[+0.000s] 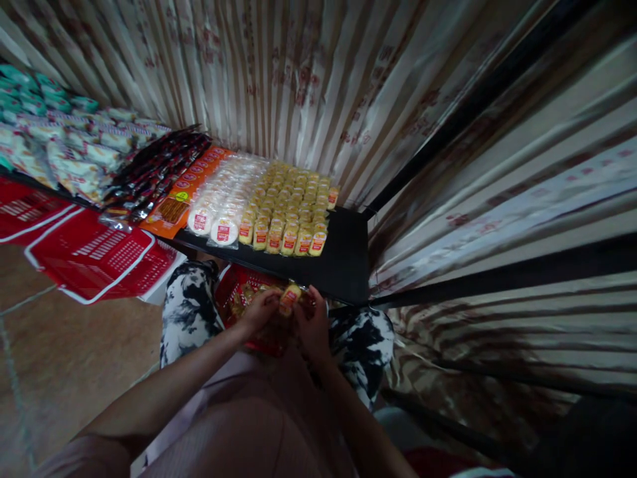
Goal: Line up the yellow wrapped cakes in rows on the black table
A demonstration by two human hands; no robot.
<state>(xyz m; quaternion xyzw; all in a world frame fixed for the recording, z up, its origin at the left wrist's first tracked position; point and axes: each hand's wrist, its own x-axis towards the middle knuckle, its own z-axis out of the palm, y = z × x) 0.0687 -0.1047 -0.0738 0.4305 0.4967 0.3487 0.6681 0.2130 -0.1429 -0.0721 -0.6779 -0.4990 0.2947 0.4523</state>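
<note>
Between my two hands is a small yellow snack packet (289, 299) with a red label. My left hand (261, 311) pinches its left side, and my right hand (312, 324) holds its right side. Both hands are over a red basket (225, 284) between my knees, which contains more yellow packets (239, 302). Just beyond, on the black shelf (343, 255), similar yellow packets (291, 206) stand in tight rows, labels facing me. The lower part of the basket is hidden by my hands and arms.
Left along the shelf lie round white packets (223, 229), an orange packet (174, 209), dark packets (159, 166), and white and green bags (74, 156). Red baskets (94, 252) stand below at left. Black metal bars (497, 275) and pleated striped sheeting (298, 79) border the shelf.
</note>
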